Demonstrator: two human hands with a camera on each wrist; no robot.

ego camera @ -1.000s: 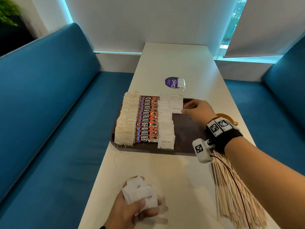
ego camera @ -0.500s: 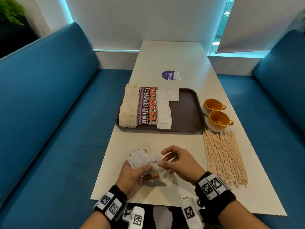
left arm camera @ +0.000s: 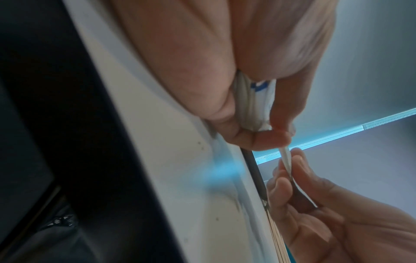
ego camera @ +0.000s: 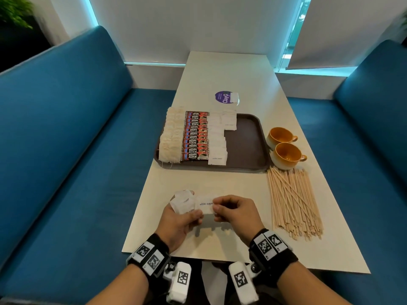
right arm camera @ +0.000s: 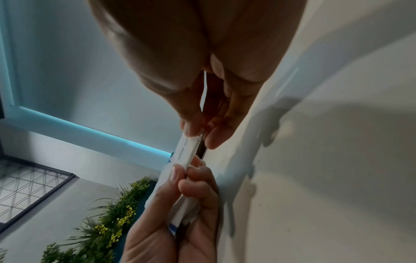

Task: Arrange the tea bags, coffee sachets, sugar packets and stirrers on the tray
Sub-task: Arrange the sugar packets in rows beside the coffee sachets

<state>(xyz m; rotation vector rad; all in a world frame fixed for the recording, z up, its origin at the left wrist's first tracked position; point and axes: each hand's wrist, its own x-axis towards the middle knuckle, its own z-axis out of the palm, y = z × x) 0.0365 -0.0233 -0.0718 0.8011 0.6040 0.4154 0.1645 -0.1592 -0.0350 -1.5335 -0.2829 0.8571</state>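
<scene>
My left hand (ego camera: 179,219) holds a small stack of white sugar packets (ego camera: 182,203) just above the near part of the table. My right hand (ego camera: 233,211) pinches the end of one packet (ego camera: 204,208) from that stack, printed "white sugar"; the left thumb still lies on it. In the right wrist view the pinched packet (right arm camera: 188,150) spans between both hands. The brown tray (ego camera: 246,142) farther off holds a column of tea bags (ego camera: 171,137), a column of red coffee sachets (ego camera: 196,137) and sugar packets (ego camera: 218,139). Wooden stirrers (ego camera: 293,203) lie in a loose pile on the table, right of my hands.
Two orange cups (ego camera: 284,148) stand right of the tray. A purple round sticker (ego camera: 223,97) and a small clear holder sit behind the tray. Blue benches flank the white table (ego camera: 231,71). The tray's right half is bare.
One second ago my right hand was at the tray by the sugar packets. It has come back to the left hand's stack and now pinches one packet. The view has tilted down.
</scene>
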